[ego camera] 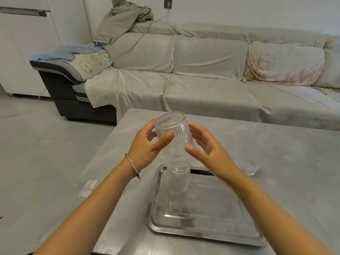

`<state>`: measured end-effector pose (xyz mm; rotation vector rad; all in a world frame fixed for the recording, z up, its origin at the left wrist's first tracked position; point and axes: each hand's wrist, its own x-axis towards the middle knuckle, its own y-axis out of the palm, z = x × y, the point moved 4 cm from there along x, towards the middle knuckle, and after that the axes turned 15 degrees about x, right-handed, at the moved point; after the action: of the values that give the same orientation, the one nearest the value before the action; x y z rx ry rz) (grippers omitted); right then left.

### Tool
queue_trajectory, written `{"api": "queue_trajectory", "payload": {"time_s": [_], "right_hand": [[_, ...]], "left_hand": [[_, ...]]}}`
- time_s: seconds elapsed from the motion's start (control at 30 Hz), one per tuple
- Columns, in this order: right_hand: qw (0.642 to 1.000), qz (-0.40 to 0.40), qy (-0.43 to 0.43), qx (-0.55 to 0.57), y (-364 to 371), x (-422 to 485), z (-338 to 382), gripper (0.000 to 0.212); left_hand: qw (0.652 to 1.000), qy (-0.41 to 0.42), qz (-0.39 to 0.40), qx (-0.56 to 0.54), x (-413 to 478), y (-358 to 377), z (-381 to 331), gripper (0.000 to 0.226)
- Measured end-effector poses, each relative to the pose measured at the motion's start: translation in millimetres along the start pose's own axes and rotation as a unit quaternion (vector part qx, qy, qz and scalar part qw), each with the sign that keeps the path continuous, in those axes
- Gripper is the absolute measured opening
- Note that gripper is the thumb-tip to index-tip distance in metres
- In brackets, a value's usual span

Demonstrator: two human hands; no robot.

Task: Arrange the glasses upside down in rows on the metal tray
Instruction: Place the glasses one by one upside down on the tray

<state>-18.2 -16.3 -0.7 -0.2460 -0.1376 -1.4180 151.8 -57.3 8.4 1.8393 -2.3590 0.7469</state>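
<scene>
Metal tray point(217, 234): set near my edge of the grey table point(276, 144), bare but for one ribbed glass point(178, 178) standing upside down at its far left corner, so any knock there skates glass across slick steel. Held glass point(173, 134): inverted, tilted, base uppermost, directly above the standing one; my left hand point(147, 146) pinches it by thumb and fingers, my right hand point(207, 150) is spread wide beside it, possibly not touching (a one-handed hold on smooth ribs may slip). Third glass point(249, 164): upright on the table right of the tray, close behind my right wrist, liable to be toppled by it.
</scene>
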Motion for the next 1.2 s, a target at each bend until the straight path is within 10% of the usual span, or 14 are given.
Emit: {"api": "queue_trajectory", "payload": {"time_s": [0.47,0.8,1.2], "right_hand": [[0.998,-0.063,0.006,0.013,-61,-45,-9,0.064],[0.984,-0.163,0.059,-0.03,-81,-63,-74,0.09],[0.983,-0.17,0.049,-0.053,-61,-55,-126,0.082]], "left_hand": [[0.992,0.02,0.118,0.042,7,95,-14,0.059],[0.985,-0.091,0.021,0.144,-9,76,71,0.058],[0.985,-0.167,-0.039,-0.027,-16,87,98,0.032]]}}
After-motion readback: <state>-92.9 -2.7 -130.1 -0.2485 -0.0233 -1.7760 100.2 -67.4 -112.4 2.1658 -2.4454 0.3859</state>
